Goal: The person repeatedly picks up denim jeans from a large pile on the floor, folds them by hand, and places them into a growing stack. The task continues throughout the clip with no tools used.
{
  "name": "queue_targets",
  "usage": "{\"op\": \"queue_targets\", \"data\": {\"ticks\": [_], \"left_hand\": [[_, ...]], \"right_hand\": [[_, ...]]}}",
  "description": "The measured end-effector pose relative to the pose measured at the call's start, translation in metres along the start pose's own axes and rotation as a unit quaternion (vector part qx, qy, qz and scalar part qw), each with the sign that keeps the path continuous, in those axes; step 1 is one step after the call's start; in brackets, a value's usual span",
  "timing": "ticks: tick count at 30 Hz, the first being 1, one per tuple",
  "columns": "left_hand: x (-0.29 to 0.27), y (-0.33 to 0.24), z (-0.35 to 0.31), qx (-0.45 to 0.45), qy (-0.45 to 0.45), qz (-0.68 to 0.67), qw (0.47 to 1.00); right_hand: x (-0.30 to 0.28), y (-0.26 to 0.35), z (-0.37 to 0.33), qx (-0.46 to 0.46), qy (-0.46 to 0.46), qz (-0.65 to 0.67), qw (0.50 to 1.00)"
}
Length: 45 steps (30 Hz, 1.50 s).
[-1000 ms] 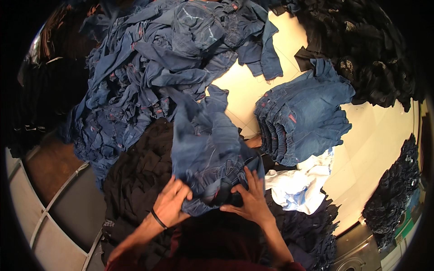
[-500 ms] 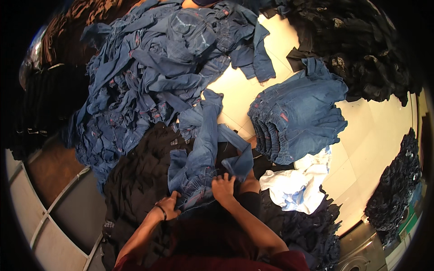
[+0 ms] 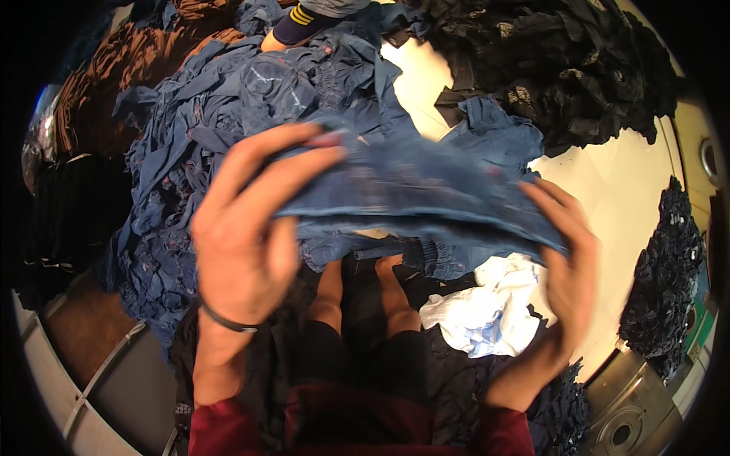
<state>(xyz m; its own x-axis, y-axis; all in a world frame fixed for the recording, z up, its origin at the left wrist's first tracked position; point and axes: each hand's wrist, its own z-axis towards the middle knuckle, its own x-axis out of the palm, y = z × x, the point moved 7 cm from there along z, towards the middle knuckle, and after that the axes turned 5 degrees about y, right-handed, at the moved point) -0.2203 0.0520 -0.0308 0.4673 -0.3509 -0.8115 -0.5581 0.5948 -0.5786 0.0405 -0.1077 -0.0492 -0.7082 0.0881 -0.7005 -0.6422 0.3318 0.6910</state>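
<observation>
A pair of blue denim jeans (image 3: 395,175) is stretched between my two hands, lifted in front of me and smeared by motion. My left hand (image 3: 247,228), with a dark band at the wrist, grips the waistband's left end, close to a red tag. At the other end my right hand (image 3: 569,254) is closed on the denim, its fingers partly blurred. Below and behind lies the tangled heap of blue jeans (image 3: 179,190). A stack of blue jeans (image 3: 498,125) shows behind the raised pair, mostly hidden by it.
White cloth (image 3: 483,315) lies near my right forearm. Black garments (image 3: 547,76) fill the far right, brown ones (image 3: 106,99) the far left. A dark pile (image 3: 661,281) stands at the right edge. Part of another person (image 3: 300,26) shows at the top. My bare legs are below.
Both hands have come up from low down near my lap, raising the jeans and spreading them wide. The view has shifted, and more of the other person shows at the top.
</observation>
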Motion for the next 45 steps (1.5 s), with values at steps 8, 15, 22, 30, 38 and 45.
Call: {"op": "queue_targets", "data": {"ticks": [8,15,22,30,38,45], "left_hand": [[0.126,-0.097,0.056,0.222,-0.058,-0.222,0.948],[0.387,-0.002,0.037,0.185,0.216,-0.021,0.959],[0.445,0.266,-0.214,-0.311,0.087,-0.061,0.944],[0.481,0.488,-0.294,-0.417,0.455,0.221,0.755],[0.313,0.329,-0.249,-0.278,0.45,-0.139,0.837],[0.072,0.191,-0.172,-0.142,0.519,-0.271,0.798]], "right_hand": [[-0.095,-0.04,-0.136,0.161,-0.191,-0.111,0.962],[0.137,-0.231,-0.162,0.329,-0.141,-0.12,0.926],[0.365,-0.216,-0.214,0.316,0.054,-0.014,0.947],[0.382,-0.239,-0.231,0.317,0.1,-0.069,0.941],[0.474,-0.168,-0.213,0.363,0.289,0.187,0.866],[0.475,-0.079,-0.074,0.207,0.21,0.446,0.845]]}}
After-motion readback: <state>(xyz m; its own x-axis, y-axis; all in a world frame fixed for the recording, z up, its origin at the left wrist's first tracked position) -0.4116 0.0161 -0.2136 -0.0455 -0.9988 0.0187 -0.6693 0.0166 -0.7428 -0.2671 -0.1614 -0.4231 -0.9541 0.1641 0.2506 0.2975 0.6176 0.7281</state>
